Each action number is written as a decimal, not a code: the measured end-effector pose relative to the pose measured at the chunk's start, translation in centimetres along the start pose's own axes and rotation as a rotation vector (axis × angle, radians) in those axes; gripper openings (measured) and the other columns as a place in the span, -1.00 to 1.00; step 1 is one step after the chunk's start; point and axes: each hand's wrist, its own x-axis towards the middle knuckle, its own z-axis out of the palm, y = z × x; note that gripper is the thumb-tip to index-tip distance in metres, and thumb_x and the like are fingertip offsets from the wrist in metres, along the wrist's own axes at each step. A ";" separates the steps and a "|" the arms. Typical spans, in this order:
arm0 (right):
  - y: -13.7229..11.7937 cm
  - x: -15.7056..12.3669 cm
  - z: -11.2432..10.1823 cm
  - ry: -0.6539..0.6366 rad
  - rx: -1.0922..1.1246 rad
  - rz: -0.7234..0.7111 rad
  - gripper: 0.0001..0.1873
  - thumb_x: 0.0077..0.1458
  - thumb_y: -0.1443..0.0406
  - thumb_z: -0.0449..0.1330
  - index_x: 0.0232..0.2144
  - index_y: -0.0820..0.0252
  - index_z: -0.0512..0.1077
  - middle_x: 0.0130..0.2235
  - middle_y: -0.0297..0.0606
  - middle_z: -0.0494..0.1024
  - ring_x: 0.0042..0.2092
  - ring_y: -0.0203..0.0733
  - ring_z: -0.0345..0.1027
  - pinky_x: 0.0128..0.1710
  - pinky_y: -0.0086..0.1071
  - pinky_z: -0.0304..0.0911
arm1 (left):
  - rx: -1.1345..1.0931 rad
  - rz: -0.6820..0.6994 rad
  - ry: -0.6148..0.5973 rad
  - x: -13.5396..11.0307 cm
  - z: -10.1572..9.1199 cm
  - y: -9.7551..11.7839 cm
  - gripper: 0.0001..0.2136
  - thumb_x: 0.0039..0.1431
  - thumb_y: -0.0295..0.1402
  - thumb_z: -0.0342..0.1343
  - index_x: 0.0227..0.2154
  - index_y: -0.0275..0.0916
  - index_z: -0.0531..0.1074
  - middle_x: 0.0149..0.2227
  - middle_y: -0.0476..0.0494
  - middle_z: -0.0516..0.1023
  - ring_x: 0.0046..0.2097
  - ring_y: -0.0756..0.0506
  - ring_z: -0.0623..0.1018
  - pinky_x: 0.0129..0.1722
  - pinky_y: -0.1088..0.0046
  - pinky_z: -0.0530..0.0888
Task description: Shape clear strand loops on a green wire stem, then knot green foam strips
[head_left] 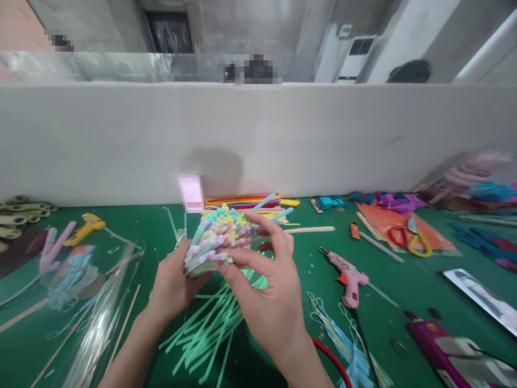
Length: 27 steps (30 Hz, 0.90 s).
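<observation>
two hands meet on a pastel straw bundle (218,240), held up over the green table (404,291) at centre. nearest the camera, below the bundle, loose mint-green straws (205,328) lie fanned out on the table. left hand (173,283) is closed around the bundle's lower end. right hand (269,302) is half curled, thumb and fingertips pinching the bundle's right side. clear cellophane sleeves (100,307) lie left of the bundle and nearer. pink glue gun (350,277) lies right of the bundle. yellow glue gun (85,226) lies well left of it. just behind the bundle is a flat stack of coloured straws (242,202). far right of the bundle, scissors (412,240) rest on orange paper (388,218). a white partition (323,140) stands behind the bundle.
</observation>
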 end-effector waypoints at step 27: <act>0.6 0.3 -2.1 0.272 0.141 0.080 -0.90 0.15 0.36 0.35 -0.32 0.01 0.60 0.03 -0.24 0.44 0.10 -0.04 0.38 -0.02 -0.09 0.35 | 0.144 0.024 -0.020 0.3 0.2 -0.8 -0.72 0.10 -0.25 0.20 -0.12 -0.11 0.40 -0.32 -0.08 0.69 -0.29 -0.23 0.71 -0.40 0.41 0.52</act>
